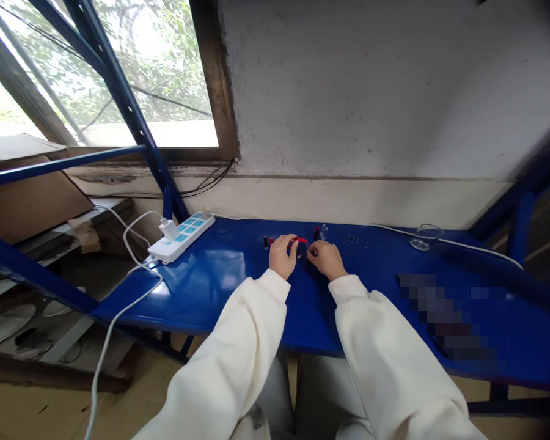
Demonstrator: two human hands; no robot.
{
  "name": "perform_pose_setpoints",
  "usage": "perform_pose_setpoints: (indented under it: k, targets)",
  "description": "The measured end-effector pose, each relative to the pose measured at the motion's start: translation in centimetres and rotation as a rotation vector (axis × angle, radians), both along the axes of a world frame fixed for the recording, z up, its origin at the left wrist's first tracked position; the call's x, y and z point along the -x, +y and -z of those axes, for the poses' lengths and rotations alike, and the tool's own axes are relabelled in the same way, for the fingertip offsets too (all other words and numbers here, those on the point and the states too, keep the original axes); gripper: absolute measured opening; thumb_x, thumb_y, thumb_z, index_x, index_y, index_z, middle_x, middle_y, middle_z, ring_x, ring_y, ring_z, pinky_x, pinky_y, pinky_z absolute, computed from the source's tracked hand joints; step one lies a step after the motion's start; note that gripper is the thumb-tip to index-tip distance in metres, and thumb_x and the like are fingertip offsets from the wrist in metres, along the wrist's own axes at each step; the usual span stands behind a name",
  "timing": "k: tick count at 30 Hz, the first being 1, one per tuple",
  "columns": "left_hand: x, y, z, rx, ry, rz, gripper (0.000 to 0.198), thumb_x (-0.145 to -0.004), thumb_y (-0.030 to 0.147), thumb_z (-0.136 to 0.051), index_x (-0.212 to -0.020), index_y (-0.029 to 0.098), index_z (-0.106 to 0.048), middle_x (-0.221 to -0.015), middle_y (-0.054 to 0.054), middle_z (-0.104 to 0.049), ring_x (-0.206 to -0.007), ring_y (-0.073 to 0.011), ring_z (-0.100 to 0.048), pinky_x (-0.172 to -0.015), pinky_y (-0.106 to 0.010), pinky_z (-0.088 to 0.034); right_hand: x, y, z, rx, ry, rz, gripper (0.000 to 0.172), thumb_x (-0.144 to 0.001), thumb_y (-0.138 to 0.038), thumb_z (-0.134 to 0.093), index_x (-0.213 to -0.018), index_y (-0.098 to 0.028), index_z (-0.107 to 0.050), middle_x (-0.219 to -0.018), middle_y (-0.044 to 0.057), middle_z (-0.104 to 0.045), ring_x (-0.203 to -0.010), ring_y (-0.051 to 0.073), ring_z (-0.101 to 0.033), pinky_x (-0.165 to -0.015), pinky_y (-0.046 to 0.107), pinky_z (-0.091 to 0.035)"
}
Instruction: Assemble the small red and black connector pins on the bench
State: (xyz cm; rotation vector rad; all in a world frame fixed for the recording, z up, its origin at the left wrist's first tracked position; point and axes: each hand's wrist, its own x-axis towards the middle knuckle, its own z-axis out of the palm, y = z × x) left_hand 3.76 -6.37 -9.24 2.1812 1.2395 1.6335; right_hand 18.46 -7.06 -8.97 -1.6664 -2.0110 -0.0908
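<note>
My left hand (283, 258) is closed in a pinch on a small red tube-like piece (302, 241), held just above the blue table. Close by on the right, my right hand (327, 259) has its fingers pinched near the end of that piece. What sits between those fingertips is too small to make out. A small black cylinder (265, 242) stands left of my left hand, with a red one partly hidden beside the fingers. Behind my right hand are a dark red cylinder (316, 233) and some clear tubes (323, 231). Several tiny clear pieces (351, 239) lie further right.
A white power strip (181, 238) with a plugged-in cord lies at the table's left end. At the back right sits a clear round container (420, 244) near a white cable. A blurred-out dark object (440, 318) rests on the blue table (371, 330) at right.
</note>
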Motion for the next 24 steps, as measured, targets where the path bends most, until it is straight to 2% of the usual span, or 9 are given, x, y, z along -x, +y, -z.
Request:
perform_pose_setpoints:
  k: [4,8,13,16,20,24]
  targets:
    - [0.05,-0.67,-0.35,0.006,0.250,0.052,0.034,-0.087,0.026,-0.035,-0.118,0.020,-0.049,-0.104,-0.007,-0.058,-0.095,-0.0179,-0.052,-0.085,-0.034,-0.041,0.12,0.05,0.13,-0.037,0.002,0.026,0.011,-0.074,-0.024,-0.050,-0.070,-0.017,-0.058,-0.070,0.002,-0.058,-0.068,0.013,-0.051,-0.058,0.024,-0.025]
    - [-0.04,-0.68,-0.08,0.036,0.341,0.104,0.037,-0.087,0.027,-0.035,-0.122,0.021,-0.046,-0.104,-0.007,-0.058,-0.095,-0.0178,-0.052,-0.086,-0.035,-0.041,0.12,0.04,0.23,-0.066,0.021,0.056,0.013,-0.074,-0.026,-0.050,-0.069,-0.017,-0.057,-0.069,0.002,-0.057,-0.066,0.013,-0.050,-0.058,0.024,-0.025]
    - [-0.10,-0.31,0.19,0.011,0.210,0.102,0.026,-0.086,0.026,-0.039,-0.103,0.018,-0.056,-0.094,-0.006,-0.060,-0.089,-0.0156,-0.053,-0.083,-0.031,-0.042,0.21,-0.07,0.17,-0.097,0.049,0.020,0.012,-0.075,-0.025,-0.050,-0.074,-0.017,-0.059,-0.069,0.001,-0.056,-0.067,0.012,-0.051,-0.059,0.024,-0.025]
    - [-0.10,-0.18,0.16,0.014,0.188,0.086,0.019,-0.084,0.026,-0.042,-0.092,0.018,-0.058,-0.088,-0.005,-0.060,-0.084,-0.0151,-0.053,-0.080,-0.030,-0.043,0.30,-0.06,0.19,-0.095,0.032,0.007,0.012,-0.075,-0.024,-0.049,-0.076,-0.017,-0.060,-0.070,0.001,-0.057,-0.068,0.013,-0.052,-0.059,0.024,-0.025]
    - [-0.19,-0.25,-0.06,0.061,0.272,0.049,0.016,-0.083,0.025,-0.044,-0.088,0.018,-0.057,-0.087,-0.005,-0.060,-0.083,-0.0160,-0.052,-0.077,-0.031,-0.042,0.22,0.02,0.35,-0.098,-0.006,0.005,0.013,-0.075,-0.021,-0.048,-0.078,-0.017,-0.060,-0.072,0.002,-0.058,-0.070,0.014,-0.052,-0.060,0.025,-0.024]
    - [-0.58,-0.66,-0.64,0.099,0.402,-0.005,0.015,-0.083,0.022,-0.043,-0.087,0.018,-0.056,-0.088,-0.005,-0.060,-0.085,-0.0173,-0.051,-0.074,-0.031,-0.040,-0.05,0.13,0.62,-0.092,-0.063,-0.001,0.013,-0.075,-0.022,-0.048,-0.071,-0.017,-0.058,-0.071,0.002,-0.058,-0.068,0.013,-0.051,-0.059,0.026,-0.022]
